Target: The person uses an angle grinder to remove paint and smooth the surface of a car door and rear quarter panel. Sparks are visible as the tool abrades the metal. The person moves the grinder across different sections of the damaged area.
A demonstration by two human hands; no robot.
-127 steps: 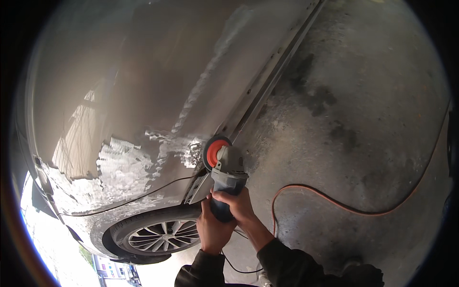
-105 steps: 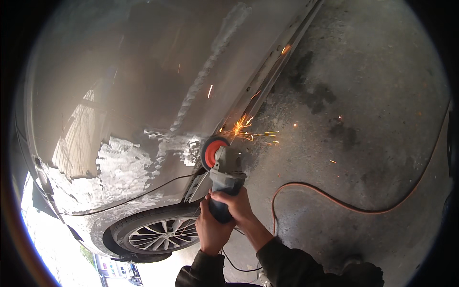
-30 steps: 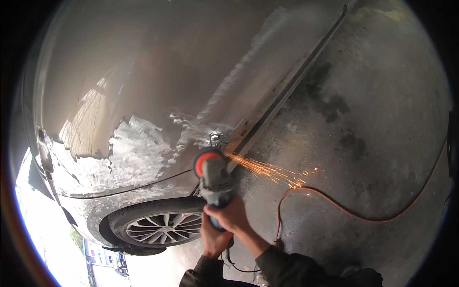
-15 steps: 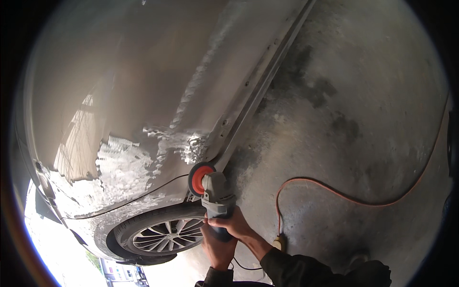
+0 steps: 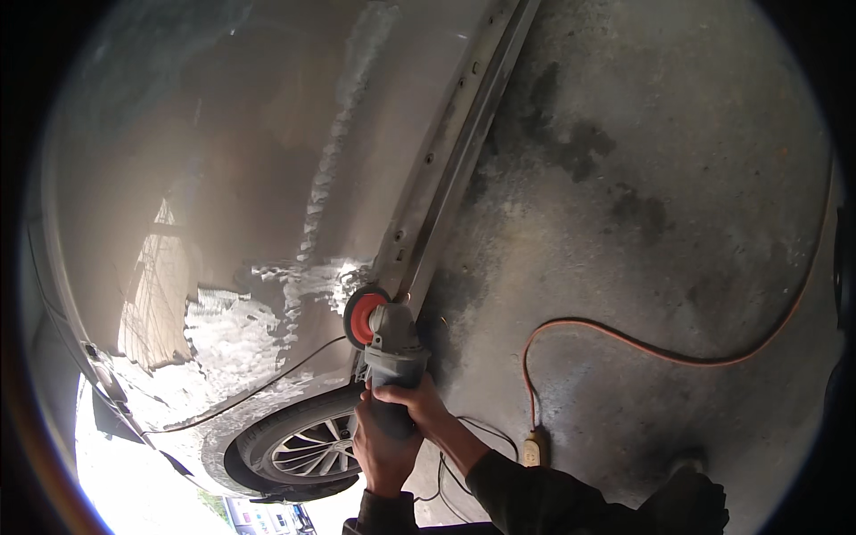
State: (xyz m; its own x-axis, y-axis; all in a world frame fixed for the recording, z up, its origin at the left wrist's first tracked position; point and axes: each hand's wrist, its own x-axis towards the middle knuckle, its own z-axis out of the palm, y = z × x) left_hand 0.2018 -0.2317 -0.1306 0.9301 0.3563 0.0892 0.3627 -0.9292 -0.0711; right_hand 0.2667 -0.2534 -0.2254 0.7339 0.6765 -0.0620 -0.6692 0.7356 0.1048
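Both my hands are wrapped around the dark body of an angle grinder [image 5: 397, 366]. My left hand [image 5: 383, 453] is closed on its lower end, and my right hand [image 5: 419, 401] grips it from the right with the thumb across the body. The grinder's red disc with a black rim [image 5: 364, 317] meets the car's lower body panel [image 5: 343, 278] beside the end of the sill [image 5: 428, 209]. Whether its rim presses on the metal is hard to see. Small orange sparks [image 5: 443, 319] show right of the grinder head. Bare, shiny sanded patches [image 5: 232, 330] mark the panel around there.
Just below the disc is the car's wheel [image 5: 316, 446]. An orange extension cord [image 5: 660, 357] curves over the stained concrete floor [image 5: 624, 259] to a yellowish socket [image 5: 532, 448]. A black cord [image 5: 486, 428] loops beside my right forearm. Bright light comes from the lower left.
The grinder and both hands have shifted slightly left and up in the picture, while the view itself has moved. Sparks now show by the grinder head, and more of the black cord is visible.
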